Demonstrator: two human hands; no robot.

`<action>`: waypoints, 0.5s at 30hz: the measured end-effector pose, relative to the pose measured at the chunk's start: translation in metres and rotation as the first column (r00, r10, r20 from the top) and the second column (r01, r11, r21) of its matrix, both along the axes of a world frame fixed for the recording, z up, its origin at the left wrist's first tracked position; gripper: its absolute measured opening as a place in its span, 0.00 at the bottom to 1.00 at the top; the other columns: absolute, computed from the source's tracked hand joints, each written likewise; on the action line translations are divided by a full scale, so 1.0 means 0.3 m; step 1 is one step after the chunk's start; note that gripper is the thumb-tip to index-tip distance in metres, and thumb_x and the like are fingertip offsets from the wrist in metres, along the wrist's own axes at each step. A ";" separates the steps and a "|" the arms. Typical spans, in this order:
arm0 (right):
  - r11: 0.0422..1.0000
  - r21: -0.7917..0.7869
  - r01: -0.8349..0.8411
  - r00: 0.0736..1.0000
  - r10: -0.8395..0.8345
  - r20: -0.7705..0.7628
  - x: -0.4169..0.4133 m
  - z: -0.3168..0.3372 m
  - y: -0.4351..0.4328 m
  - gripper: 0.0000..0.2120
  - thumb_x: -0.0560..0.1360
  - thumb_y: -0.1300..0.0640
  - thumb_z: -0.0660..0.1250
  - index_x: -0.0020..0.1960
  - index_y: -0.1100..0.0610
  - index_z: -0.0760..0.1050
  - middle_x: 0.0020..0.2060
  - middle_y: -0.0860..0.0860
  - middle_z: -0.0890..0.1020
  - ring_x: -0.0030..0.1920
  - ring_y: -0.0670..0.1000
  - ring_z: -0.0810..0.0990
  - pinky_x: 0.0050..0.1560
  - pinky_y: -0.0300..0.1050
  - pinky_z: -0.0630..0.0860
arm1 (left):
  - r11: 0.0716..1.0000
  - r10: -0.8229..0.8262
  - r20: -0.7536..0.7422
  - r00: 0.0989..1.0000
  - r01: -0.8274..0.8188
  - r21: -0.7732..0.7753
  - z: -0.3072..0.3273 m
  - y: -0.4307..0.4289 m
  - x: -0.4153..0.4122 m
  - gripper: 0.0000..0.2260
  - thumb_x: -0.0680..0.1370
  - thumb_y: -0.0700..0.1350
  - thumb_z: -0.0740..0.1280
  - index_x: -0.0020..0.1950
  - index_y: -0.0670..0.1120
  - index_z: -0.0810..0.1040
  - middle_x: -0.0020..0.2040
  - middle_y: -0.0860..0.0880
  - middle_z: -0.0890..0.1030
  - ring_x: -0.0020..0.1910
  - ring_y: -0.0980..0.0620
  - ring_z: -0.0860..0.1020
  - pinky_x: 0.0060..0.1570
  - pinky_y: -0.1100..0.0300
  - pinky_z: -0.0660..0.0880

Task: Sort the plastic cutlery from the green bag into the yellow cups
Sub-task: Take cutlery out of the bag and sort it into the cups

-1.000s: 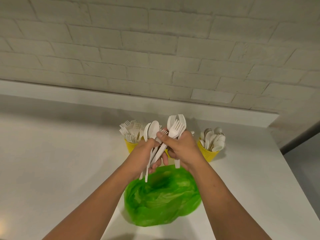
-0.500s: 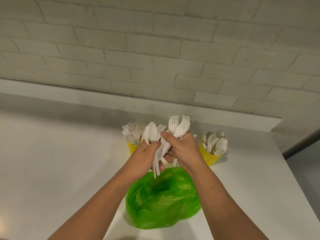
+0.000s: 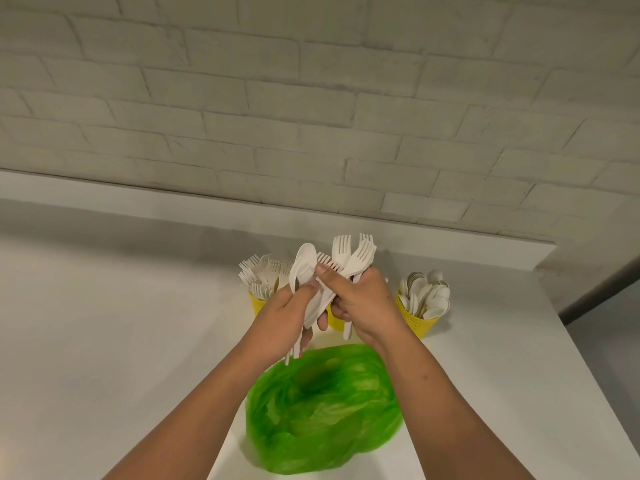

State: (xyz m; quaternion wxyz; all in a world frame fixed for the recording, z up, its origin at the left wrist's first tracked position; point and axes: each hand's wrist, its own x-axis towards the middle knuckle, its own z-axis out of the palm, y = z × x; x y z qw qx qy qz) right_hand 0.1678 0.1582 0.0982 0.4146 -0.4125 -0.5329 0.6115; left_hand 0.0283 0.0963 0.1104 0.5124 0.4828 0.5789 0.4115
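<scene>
Both hands meet above the green bag (image 3: pixel 322 410), which lies crumpled and open on the white counter. My left hand (image 3: pixel 287 317) grips white spoons (image 3: pixel 303 268) with their bowls up. My right hand (image 3: pixel 363 303) grips several white forks (image 3: pixel 353 258), tines up, its thumb pressing on the shared bundle. Behind the hands stand yellow cups: the left cup (image 3: pixel 258 303) holds forks, the right cup (image 3: pixel 417 322) holds spoons, and a middle cup (image 3: pixel 334 322) is mostly hidden by my hands.
The white counter (image 3: pixel 121 341) runs left and ends at a right edge near the spoon cup. A raised white ledge (image 3: pixel 138 195) and a pale brick wall stand behind the cups.
The hands stay together above the bag with the cutlery. The right thumb has slid along the bundle and the forks have fanned slightly. The view shifted a little.
</scene>
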 end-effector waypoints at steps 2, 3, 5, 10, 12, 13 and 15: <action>1.000 -0.012 0.023 0.999 -0.023 -0.024 0.005 -0.004 0.002 0.13 0.81 0.56 0.69 0.46 0.67 0.79 0.28 0.69 0.79 0.22 0.55 0.68 0.23 0.41 0.60 | 1.000 -0.019 0.030 0.999 0.019 -0.009 0.006 -0.003 -0.003 0.21 0.87 0.51 0.54 0.48 0.40 0.79 0.37 0.44 0.83 0.26 0.45 0.71 0.30 0.54 0.72; 0.999 -0.006 0.054 0.998 -0.055 -0.028 0.004 -0.008 0.002 0.13 0.81 0.56 0.69 0.46 0.66 0.79 0.30 0.69 0.80 0.21 0.56 0.70 0.23 0.41 0.63 | 1.000 -0.026 0.030 0.999 0.027 -0.013 0.013 -0.006 -0.001 0.22 0.87 0.51 0.53 0.49 0.39 0.80 0.35 0.46 0.84 0.24 0.46 0.71 0.29 0.56 0.73; 0.989 0.013 0.146 0.989 -0.146 -0.003 -0.006 -0.022 0.008 0.15 0.79 0.50 0.70 0.46 0.63 0.80 0.34 0.67 0.82 0.24 0.63 0.76 0.25 0.51 0.72 | 0.999 -0.030 -0.024 0.999 0.029 -0.013 0.019 -0.011 0.006 0.23 0.88 0.50 0.52 0.49 0.38 0.82 0.28 0.51 0.81 0.22 0.49 0.70 0.29 0.59 0.74; 0.967 0.035 0.251 0.967 -0.252 0.045 -0.057 -0.032 0.002 0.17 0.82 0.49 0.66 0.43 0.60 0.80 0.34 0.64 0.84 0.29 0.62 0.81 0.32 0.54 0.77 | 0.995 0.086 -0.046 0.995 -0.083 0.057 -0.036 0.011 0.016 0.21 0.87 0.52 0.55 0.44 0.44 0.79 0.31 0.44 0.79 0.24 0.49 0.69 0.27 0.57 0.68; 0.960 -0.006 0.280 0.960 -0.280 -0.028 -0.094 -0.023 -0.012 0.14 0.83 0.52 0.64 0.47 0.60 0.81 0.38 0.63 0.85 0.33 0.60 0.83 0.32 0.53 0.77 | 0.982 0.166 -0.063 0.984 -0.159 0.100 -0.059 0.025 0.021 0.17 0.86 0.53 0.57 0.42 0.54 0.80 0.34 0.41 0.80 0.26 0.51 0.71 0.29 0.56 0.68; 0.953 -0.018 0.302 0.952 -0.303 -0.046 -0.111 -0.022 -0.016 0.12 0.84 0.53 0.63 0.49 0.60 0.81 0.40 0.62 0.86 0.35 0.57 0.84 0.33 0.50 0.77 | 0.975 0.194 -0.071 0.978 -0.184 0.124 -0.062 0.027 0.024 0.16 0.86 0.53 0.57 0.42 0.57 0.79 0.32 0.46 0.80 0.26 0.53 0.72 0.30 0.56 0.69; 0.937 -0.025 0.349 0.934 -0.349 -0.075 -0.139 -0.028 -0.013 0.13 0.84 0.54 0.63 0.50 0.61 0.81 0.40 0.60 0.86 0.36 0.54 0.83 0.34 0.45 0.76 | 0.965 0.225 -0.088 0.970 -0.210 0.160 -0.059 0.023 0.029 0.16 0.86 0.51 0.57 0.43 0.58 0.80 0.27 0.52 0.77 0.26 0.54 0.72 0.31 0.53 0.70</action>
